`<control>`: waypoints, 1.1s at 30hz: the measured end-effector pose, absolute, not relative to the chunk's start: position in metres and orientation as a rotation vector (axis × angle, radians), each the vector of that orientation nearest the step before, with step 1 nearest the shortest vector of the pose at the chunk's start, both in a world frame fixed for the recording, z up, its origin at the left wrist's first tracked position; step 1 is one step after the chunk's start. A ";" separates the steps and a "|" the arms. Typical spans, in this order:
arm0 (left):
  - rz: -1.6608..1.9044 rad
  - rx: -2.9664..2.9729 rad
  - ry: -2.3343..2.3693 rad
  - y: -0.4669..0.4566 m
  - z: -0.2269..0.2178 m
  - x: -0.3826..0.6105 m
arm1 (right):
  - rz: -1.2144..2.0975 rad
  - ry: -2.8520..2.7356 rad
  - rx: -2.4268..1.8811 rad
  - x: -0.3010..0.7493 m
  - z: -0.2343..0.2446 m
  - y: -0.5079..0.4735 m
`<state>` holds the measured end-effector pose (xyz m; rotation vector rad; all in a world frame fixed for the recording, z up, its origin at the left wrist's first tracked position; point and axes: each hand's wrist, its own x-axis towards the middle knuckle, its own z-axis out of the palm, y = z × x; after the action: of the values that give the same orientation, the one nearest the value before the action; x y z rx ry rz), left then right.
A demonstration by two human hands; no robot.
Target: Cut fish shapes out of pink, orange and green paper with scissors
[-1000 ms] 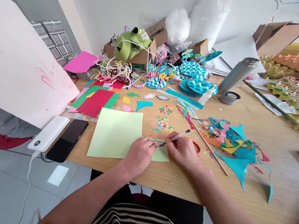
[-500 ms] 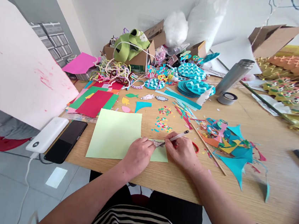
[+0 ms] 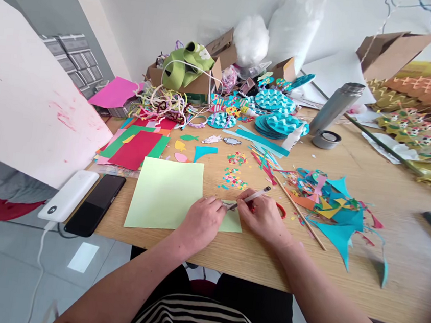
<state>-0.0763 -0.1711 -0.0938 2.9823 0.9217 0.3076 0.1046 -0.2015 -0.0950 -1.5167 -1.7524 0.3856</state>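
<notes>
My right hand [image 3: 263, 216] is closed around a slim pen [image 3: 257, 194], its tip down at a small grey-patterned paper cut-out [image 3: 227, 204]. The cut-out lies on a small pale green paper piece [image 3: 232, 225], and my left hand [image 3: 200, 221] presses it down with bent fingers close together. Those fingers cover much of the cut-out. To the left, a larger light green sheet [image 3: 164, 193] lies flat, its right edge by my left hand. A red-handled tool, perhaps scissors [image 3: 282, 211], shows partly behind my right hand.
Paper fish shapes [image 3: 232, 141] and confetti dots [image 3: 235, 178] lie beyond my hands. On the right are a wooden stick [image 3: 302, 212], blue scraps [image 3: 340, 239] and a steel flask [image 3: 336, 108]. A phone [image 3: 96, 204] and power bank [image 3: 68, 195] sit at left.
The pen tip has shifted slightly at the cut-out, with my right hand moving a little. My left hand keeps its place. The whole view has shifted slightly.
</notes>
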 end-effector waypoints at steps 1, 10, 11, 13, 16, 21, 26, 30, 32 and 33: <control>0.309 2.987 0.917 -0.171 -0.094 -0.076 | 0.385 -1.754 -1.518 0.105 -0.095 -0.201; 0.335 3.023 0.920 -0.172 -0.096 -0.074 | 0.357 -1.761 -1.527 0.104 -0.093 -0.201; 0.332 3.026 0.923 -0.172 -0.096 -0.074 | 0.358 -1.757 -1.532 0.104 -0.093 -0.201; 0.327 3.035 0.926 -0.172 -0.096 -0.073 | 0.363 -1.754 -1.534 0.104 -0.093 -0.202; 0.334 3.047 0.930 -0.172 -0.096 -0.073 | 0.370 -1.750 -1.526 0.105 -0.092 -0.202; 0.339 3.052 0.932 -0.173 -0.097 -0.074 | 0.371 -1.741 -1.526 0.105 -0.091 -0.202; 0.327 3.060 0.927 -0.173 -0.097 -0.074 | 0.383 -1.732 -1.533 0.106 -0.092 -0.202; 0.307 3.068 0.924 -0.173 -0.096 -0.073 | 0.406 -1.715 -1.548 0.107 -0.091 -0.202; 0.318 3.072 0.924 -0.173 -0.096 -0.073 | 0.405 -1.711 -1.550 0.107 -0.090 -0.203; 0.324 3.073 0.923 -0.173 -0.096 -0.073 | 0.402 -1.710 -1.551 0.107 -0.090 -0.202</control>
<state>-0.0726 -0.1734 -0.0959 3.0731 0.9228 0.3241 0.1070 -0.2025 -0.0904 -1.5507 -1.7101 0.4015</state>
